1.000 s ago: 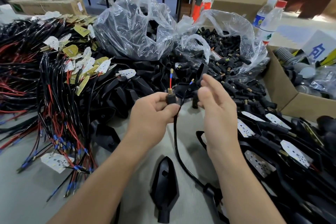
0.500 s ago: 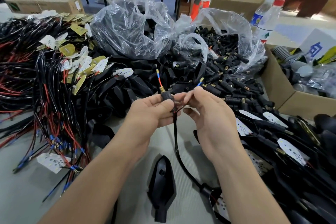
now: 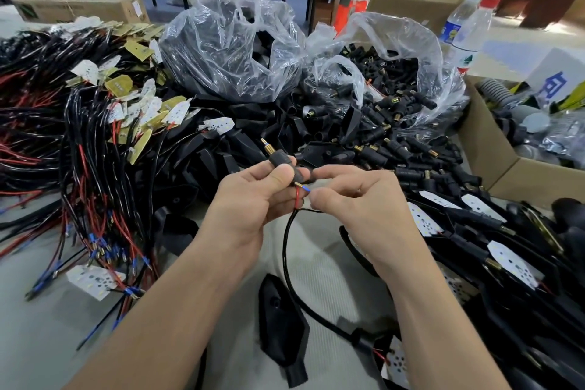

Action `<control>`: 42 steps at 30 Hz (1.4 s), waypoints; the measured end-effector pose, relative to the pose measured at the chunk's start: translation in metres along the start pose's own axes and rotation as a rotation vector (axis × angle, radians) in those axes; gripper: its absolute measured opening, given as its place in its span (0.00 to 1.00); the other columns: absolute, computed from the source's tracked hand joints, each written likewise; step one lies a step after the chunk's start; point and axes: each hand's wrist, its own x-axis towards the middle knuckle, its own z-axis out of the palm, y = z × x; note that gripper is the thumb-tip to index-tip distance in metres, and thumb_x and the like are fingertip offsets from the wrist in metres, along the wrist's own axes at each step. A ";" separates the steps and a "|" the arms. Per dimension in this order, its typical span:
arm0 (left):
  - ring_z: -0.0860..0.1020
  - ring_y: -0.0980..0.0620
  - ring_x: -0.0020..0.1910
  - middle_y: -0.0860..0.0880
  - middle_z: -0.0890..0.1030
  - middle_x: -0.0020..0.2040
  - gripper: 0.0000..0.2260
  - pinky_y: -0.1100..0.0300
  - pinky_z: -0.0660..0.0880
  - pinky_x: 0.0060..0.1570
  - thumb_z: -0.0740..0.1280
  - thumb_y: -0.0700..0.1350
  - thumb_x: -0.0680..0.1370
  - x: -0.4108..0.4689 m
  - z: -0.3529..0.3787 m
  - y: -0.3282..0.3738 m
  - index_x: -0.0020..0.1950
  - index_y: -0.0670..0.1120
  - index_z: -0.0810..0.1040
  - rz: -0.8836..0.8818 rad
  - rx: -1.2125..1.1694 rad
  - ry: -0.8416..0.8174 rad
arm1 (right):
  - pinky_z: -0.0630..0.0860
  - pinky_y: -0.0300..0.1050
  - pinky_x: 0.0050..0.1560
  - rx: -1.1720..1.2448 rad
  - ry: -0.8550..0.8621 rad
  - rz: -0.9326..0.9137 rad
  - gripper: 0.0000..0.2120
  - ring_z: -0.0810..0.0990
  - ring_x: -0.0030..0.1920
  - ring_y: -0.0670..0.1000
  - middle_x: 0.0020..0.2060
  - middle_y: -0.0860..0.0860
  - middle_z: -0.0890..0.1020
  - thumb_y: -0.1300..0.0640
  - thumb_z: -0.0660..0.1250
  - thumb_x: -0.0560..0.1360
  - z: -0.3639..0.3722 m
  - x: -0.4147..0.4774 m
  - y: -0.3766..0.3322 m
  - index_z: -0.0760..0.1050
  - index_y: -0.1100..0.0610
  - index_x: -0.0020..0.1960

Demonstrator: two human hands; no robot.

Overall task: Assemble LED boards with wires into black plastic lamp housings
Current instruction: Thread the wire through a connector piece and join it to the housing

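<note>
My left hand [image 3: 250, 196] grips a small black stem piece [image 3: 280, 159] with a brass threaded end that points up and left. My right hand [image 3: 361, 199] pinches the blue-tipped wire end [image 3: 304, 188] just below that piece, beside a red wire. From there a black cable [image 3: 286, 250] loops down to a white LED board [image 3: 396, 361] at the bottom right. A black lamp housing [image 3: 283, 329] lies on the table between my forearms.
Bundles of black and red wires with LED boards [image 3: 95, 149] fill the left side. Two clear plastic bags [image 3: 234, 41] of black parts stand behind. Loose stems [image 3: 399, 149] and wired housings [image 3: 493, 231] pile up on the right, next to a cardboard box [image 3: 493, 155].
The stem piece has turned: its brass end now points up and left, and the coloured wire ends that stuck out above it now sit at its lower end, where my right hand pinches the blue tip.
</note>
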 end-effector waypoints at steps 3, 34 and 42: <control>0.85 0.52 0.34 0.45 0.88 0.45 0.07 0.64 0.80 0.36 0.67 0.38 0.81 0.000 0.002 -0.001 0.47 0.43 0.83 0.013 -0.023 0.009 | 0.78 0.52 0.58 -0.114 -0.001 -0.003 0.09 0.83 0.52 0.42 0.50 0.40 0.86 0.56 0.78 0.69 0.000 0.000 0.000 0.86 0.45 0.32; 0.88 0.47 0.41 0.42 0.88 0.46 0.05 0.62 0.82 0.39 0.67 0.35 0.81 -0.005 0.009 -0.004 0.51 0.41 0.83 0.098 -0.030 0.029 | 0.78 0.61 0.50 -0.071 -0.037 -0.005 0.14 0.81 0.47 0.63 0.39 0.49 0.87 0.66 0.68 0.74 0.005 0.001 0.003 0.75 0.65 0.30; 0.88 0.47 0.46 0.43 0.88 0.50 0.07 0.60 0.82 0.41 0.66 0.37 0.82 -0.003 0.003 -0.003 0.57 0.40 0.82 0.056 0.036 -0.040 | 0.68 0.49 0.36 -0.114 -0.047 0.014 0.14 0.69 0.32 0.54 0.39 0.67 0.81 0.64 0.67 0.74 0.006 0.002 0.007 0.72 0.63 0.29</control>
